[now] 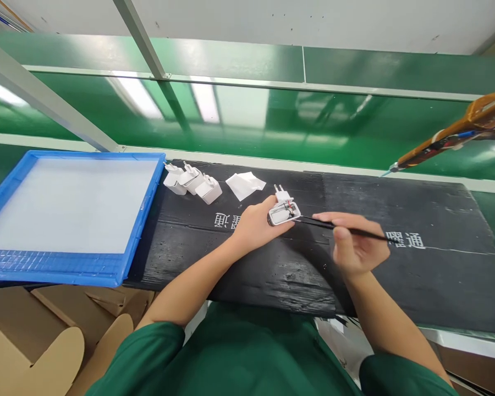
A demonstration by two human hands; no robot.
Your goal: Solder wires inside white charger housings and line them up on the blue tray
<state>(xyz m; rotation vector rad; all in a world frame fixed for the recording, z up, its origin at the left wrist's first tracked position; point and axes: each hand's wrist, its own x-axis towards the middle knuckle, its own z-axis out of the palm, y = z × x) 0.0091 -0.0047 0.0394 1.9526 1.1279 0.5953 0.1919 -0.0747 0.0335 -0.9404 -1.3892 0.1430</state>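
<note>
My left hand (256, 225) is closed around a white plug adapter housing (282, 213), its open side showing wires and small parts, its two pins pointing away from me. My right hand (358, 242) holds black tweezers (355, 230), whose tips are at the right edge of the open housing. Whether the tips grip anything is too small to tell. Behind my left hand lie white paper pieces (244, 185). Several white plug adapters (208, 189) stand in a group to the left of the paper.
A blue tray (130, 236) with a white sheet in it sits at the left. From the upper right hangs an orange-brown tool (433, 147) with a pointed tip. Black matting (437, 286) covers the bench; cardboard boxes (20, 330) are at the lower left.
</note>
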